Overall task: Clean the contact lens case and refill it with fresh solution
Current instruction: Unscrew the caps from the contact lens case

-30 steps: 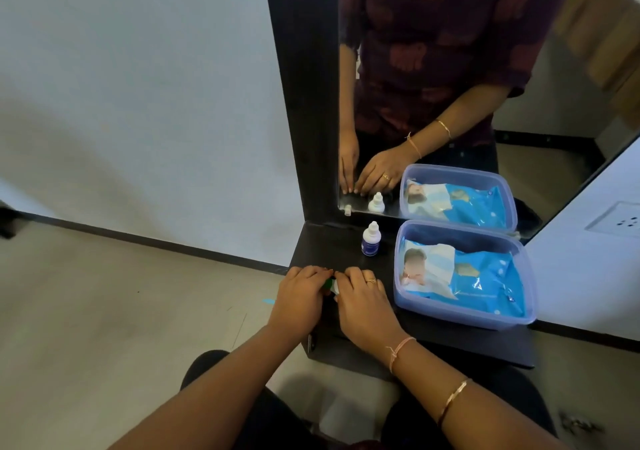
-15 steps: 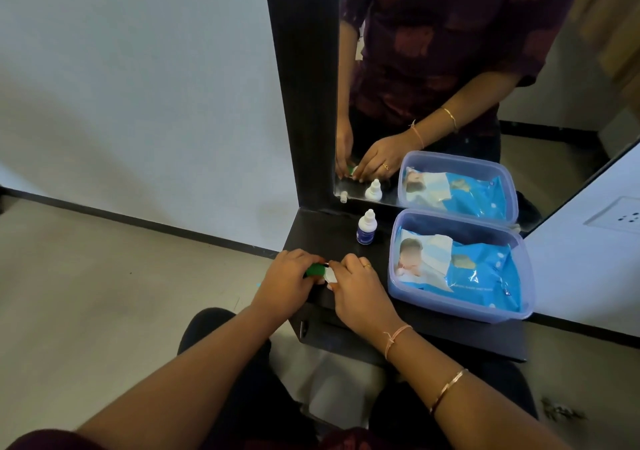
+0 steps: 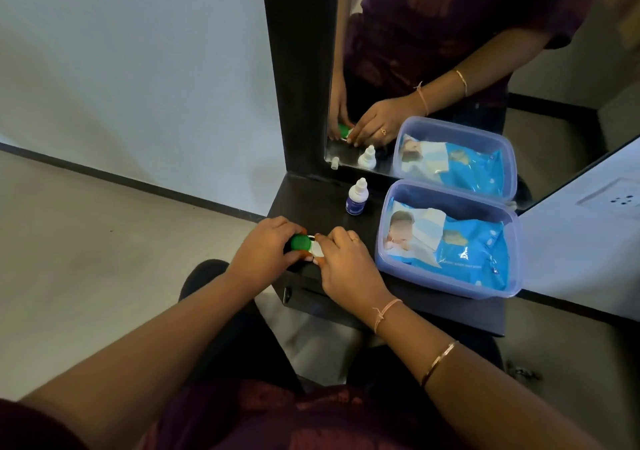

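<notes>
At the near left corner of the dark wooden dressing shelf (image 3: 398,297), the small contact lens case with a round green cap and a white body (image 3: 304,244) sits between both hands. The left hand (image 3: 266,252) curls its fingers around the green cap, pinching it, while the right hand (image 3: 346,262) pinches the white half with thumb and fingertips. So close to the shelf edge, a slip during a hard twist could send the cap or the whole case to the floor, and any old solution inside could spill onto the shelf. The little white dropper bottle with a blue label (image 3: 356,197) stands farther back, near the mirror (image 3: 433,51), left of the clear blue plastic tub holding a blue wipes pack (image 3: 446,238); a stray elbow could topple it. Compared with a second ago, the green cap is far more exposed, the hands having parted slightly.
</notes>
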